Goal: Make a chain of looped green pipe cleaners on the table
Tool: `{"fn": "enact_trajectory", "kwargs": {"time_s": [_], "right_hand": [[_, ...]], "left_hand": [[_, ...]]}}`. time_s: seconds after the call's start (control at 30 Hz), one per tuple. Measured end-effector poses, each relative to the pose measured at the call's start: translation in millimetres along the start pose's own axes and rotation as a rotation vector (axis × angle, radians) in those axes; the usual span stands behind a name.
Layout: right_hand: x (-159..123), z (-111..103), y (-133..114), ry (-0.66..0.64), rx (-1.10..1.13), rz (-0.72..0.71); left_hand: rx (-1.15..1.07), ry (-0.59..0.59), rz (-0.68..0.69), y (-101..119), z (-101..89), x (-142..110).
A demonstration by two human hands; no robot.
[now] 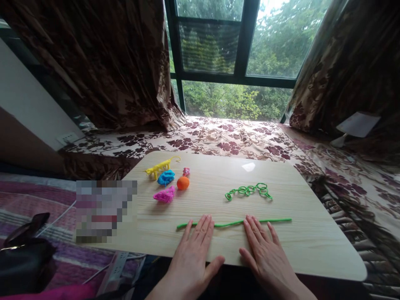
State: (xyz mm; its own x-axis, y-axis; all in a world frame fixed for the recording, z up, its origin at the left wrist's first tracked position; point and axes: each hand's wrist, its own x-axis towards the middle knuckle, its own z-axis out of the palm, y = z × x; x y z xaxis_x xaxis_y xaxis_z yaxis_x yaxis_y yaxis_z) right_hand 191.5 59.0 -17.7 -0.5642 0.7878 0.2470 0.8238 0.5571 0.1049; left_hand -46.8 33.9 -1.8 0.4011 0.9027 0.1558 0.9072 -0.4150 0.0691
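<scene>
A long, thin green clay strand (228, 224) lies left to right across the table. My left hand (196, 246) rests flat with its fingers over the strand's left part. Flat over the right part is my right hand (265, 248), its fingers slightly apart. Both ends of the strand stick out past my hands. Beyond my right hand lies a chain of green clay loops (248, 190). Farther left stand a yellow animal-shaped figure (158, 168), a blue crumpled-looking piece (166, 178), a pink piece (164, 195), an orange ball (183, 183) and a small pink figure (186, 171).
The pale wooden table (315, 246) has rounded corners. A pixelated patch (103, 212) hides its left side. Behind it is a flower-patterned window seat (225, 137) between curtains. A white lamp (358, 124) stands at right, a black bag (26, 258) at lower left.
</scene>
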Motion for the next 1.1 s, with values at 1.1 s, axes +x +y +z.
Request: {"fn": "enact_trajectory", "kwargs": {"time_s": [1.1], "right_hand": [[14, -12, 78, -0.043, 0.071, 0.114]], "left_hand": [[-0.050, 0.182, -0.185, -82, -17.2, 10]]}}
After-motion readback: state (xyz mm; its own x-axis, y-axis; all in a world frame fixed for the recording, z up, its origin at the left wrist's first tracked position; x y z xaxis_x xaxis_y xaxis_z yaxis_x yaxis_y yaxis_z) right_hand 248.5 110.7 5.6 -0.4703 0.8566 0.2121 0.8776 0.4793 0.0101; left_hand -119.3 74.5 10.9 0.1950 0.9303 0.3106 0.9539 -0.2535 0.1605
